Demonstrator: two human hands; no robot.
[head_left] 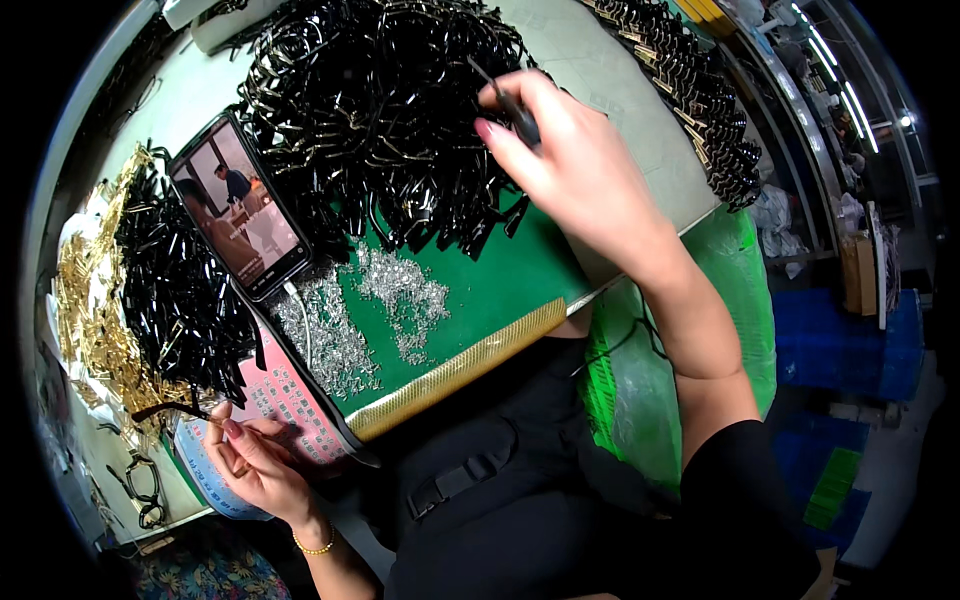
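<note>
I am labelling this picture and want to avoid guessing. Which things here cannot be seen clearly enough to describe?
- Dark tool in the right hand: head view, the fingers cover most of it, so its kind is unclear.
- Thin piece at the left hand: too small to identify.
- Small silvery parts on the green mat: too tiny for single shapes.
- Phone screen: too small to follow.
- Black pieces in the pile: tangled, single shapes unclear.

Thin dark tool (517,108), upper centre of frame, tilted, pinched between fingertips above the black frame pile. Slim gold-coloured piece (262,428), lower left, lying roughly level between fingers.
</note>
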